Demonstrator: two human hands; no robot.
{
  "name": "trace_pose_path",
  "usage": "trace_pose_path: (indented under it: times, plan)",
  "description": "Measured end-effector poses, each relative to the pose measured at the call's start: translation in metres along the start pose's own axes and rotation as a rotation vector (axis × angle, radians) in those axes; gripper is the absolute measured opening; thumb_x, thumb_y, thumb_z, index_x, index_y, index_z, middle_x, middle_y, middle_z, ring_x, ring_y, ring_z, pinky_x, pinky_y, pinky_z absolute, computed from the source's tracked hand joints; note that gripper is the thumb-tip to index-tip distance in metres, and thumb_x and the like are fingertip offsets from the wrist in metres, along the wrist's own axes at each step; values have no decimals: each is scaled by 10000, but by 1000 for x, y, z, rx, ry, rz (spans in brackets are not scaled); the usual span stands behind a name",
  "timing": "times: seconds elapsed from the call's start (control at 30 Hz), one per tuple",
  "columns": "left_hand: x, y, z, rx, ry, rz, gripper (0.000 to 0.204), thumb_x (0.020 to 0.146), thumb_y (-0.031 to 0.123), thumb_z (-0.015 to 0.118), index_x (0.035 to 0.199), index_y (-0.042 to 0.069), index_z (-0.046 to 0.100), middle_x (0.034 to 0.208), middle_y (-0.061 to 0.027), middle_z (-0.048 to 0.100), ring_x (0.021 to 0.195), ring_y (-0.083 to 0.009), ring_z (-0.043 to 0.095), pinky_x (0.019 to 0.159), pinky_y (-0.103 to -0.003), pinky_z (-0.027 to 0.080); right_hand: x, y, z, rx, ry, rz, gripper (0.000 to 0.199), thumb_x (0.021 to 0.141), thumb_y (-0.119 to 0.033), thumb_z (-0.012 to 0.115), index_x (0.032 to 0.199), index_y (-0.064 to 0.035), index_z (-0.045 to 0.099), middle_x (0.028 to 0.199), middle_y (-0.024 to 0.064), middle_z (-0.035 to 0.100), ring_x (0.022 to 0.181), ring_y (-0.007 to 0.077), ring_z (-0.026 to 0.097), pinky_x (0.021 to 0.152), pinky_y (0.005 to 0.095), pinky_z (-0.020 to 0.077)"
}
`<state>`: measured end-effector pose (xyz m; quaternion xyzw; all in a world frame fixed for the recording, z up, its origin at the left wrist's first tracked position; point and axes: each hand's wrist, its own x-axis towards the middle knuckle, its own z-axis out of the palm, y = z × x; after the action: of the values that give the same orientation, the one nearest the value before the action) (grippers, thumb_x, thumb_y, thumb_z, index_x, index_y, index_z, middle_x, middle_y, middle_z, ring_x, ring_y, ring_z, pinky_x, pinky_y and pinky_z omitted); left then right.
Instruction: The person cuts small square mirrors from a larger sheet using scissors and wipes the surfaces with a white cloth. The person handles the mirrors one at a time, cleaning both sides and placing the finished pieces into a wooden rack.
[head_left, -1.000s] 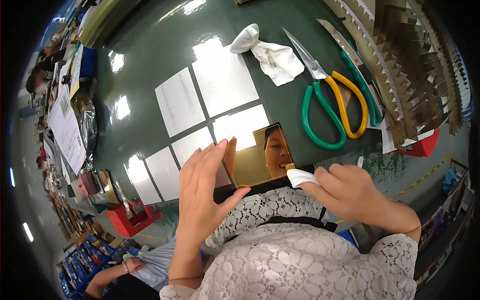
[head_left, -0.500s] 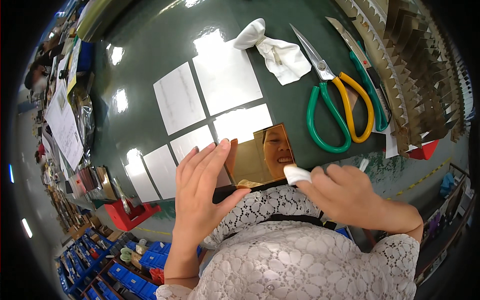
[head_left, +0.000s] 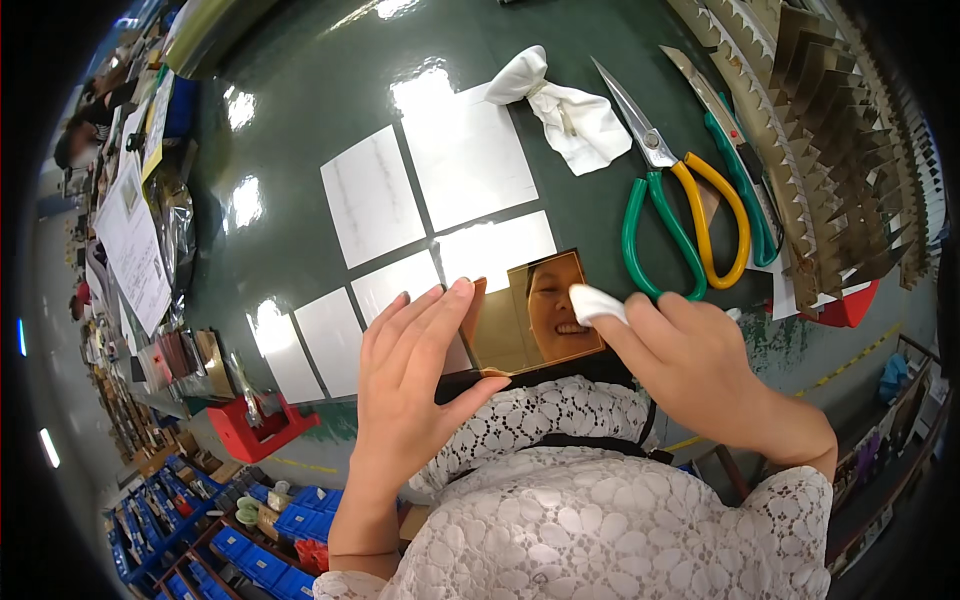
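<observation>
**Gold plate sits between two hands**

A shiny gold plate (head_left: 503, 318) lies flat at the near edge of the green table (head_left: 290, 185), right between the two hands. It works like a mirror and shows part of a person in it.

The left hand (head_left: 412, 365) holds the plate's left end. Its fingers are on the left side, and its thumb is by the side nearest the person's body. The right hand (head_left: 690, 362) is just past the plate's right end. Its fingers are curled and pinch a small white cloth (head_left: 598, 304). The tip of the cloth is over the plate's right side, near the far corner. I cannot tell if it touches the plate.

Flat white pieces (head_left: 468, 160) lie in rows behind the plate and to its left, away from the table's near edge. Toward the table's right edge are a bunched white cloth (head_left: 578, 122), big scissors (head_left: 655, 152) with one green handle and one yellow handle, and a green knife (head_left: 735, 155). Jagged strips (head_left: 810, 160) stand past the knife, along that right edge.
</observation>
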<state>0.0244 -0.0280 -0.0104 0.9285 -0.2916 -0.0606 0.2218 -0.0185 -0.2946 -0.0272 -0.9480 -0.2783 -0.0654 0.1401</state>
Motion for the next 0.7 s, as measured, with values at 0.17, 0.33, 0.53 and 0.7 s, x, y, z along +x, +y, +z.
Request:
trace_pose_path:
  times: [0.17, 0.33, 0.53, 0.7]
  plan:
    - [3, 1, -3, 25, -24, 5, 842, 648, 238, 876, 1384, 53, 511, 1293, -82, 617, 1178, -278, 570, 1056, -471, 411, -9, -13, 2, 21, -73, -72, 253, 795, -168, 664, 1038, -93, 669, 857, 23, 466, 678, 136, 478, 505, 259, 361]
    - [1, 0, -1, 23, 0, 13, 862, 587, 237, 908, 1341, 43, 538, 1290, -89, 626, 1181, -307, 573, 1050, -484, 420, -4, -3, -3, -44, -54, 0, 209, 818, -174, 657, 1010, -94, 667, 849, 12, 456, 686, 131, 483, 505, 251, 363]
    - [3, 2, -3, 42, -21, 12, 837, 640, 244, 877, 1372, 45, 522, 1293, -85, 622, 1181, -286, 573, 1045, -467, 423, -7, -17, 2, 61, -81, -135, 285, 785, -176, 680, 1052, -79, 675, 876, 22, 474, 700, 138, 483, 510, 257, 348]
    - [1, 2, -1, 38, -3, 4, 843, 611, 229, 893, 1353, 49, 536, 1288, -81, 627, 1176, -290, 577, 1042, -466, 428, 8, -2, 0, -46, -54, -35, 304, 775, -166, 678, 1066, -79, 692, 887, 12, 492, 710, 136, 484, 508, 258, 355]
